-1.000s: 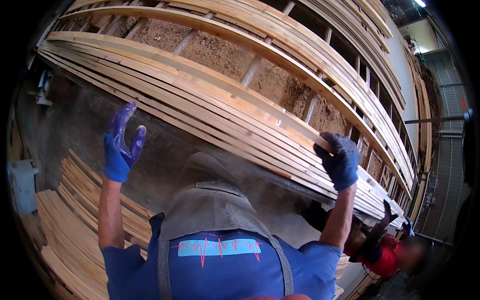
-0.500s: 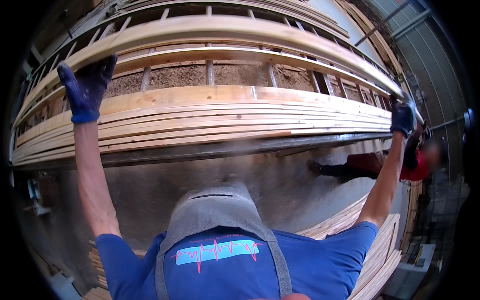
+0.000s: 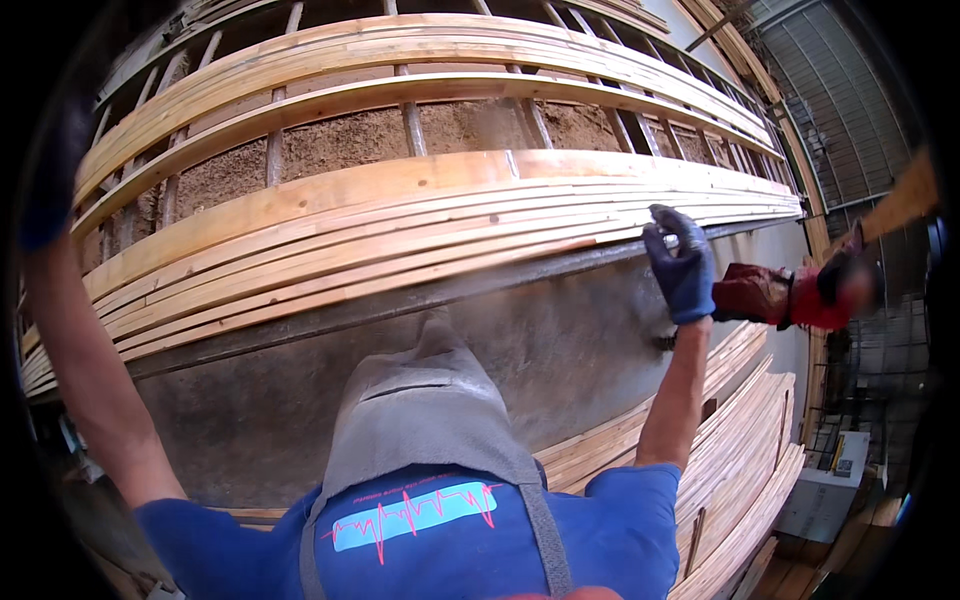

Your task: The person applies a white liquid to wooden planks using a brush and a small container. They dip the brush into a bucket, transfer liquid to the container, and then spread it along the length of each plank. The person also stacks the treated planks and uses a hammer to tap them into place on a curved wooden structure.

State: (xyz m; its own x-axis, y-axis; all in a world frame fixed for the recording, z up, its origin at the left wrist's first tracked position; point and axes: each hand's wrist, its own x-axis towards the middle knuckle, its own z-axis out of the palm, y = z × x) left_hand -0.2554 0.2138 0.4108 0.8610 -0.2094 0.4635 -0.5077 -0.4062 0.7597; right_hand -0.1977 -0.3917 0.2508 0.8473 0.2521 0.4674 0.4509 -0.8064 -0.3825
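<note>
Both arms have shifted since the earlier frames: the right hand (image 3: 682, 268), which was stretched far out along the boards half a second ago, now sits nearer the middle of the view, and the left hand (image 3: 52, 175) has slid out to the dark left rim.

Landmark: the stack of long pale wooden boards (image 3: 400, 225), lying flat on a dark metal rail (image 3: 400, 300) above a dusty grey panel (image 3: 560, 350).

Wearing a dark blue glove, the right hand rests against the lower front edge of the stack, fingers curled loosely and not clearly closed round any one board. Only a dark gloved shape shows for the left hand, at the stack's far left end; whether it is open or gripping cannot be told.

Judging from this, the person is steadying or gathering the boards, and the next move would call for a firm grip at both ends of one board.

Below and to the right of the stack lies a second pile of boards (image 3: 740, 450). Right of the stack, a co-worker in red (image 3: 790, 295) reaches toward its end. A grey apron (image 3: 420, 420) over a blue shirt (image 3: 620, 530) fills the foreground.
</note>
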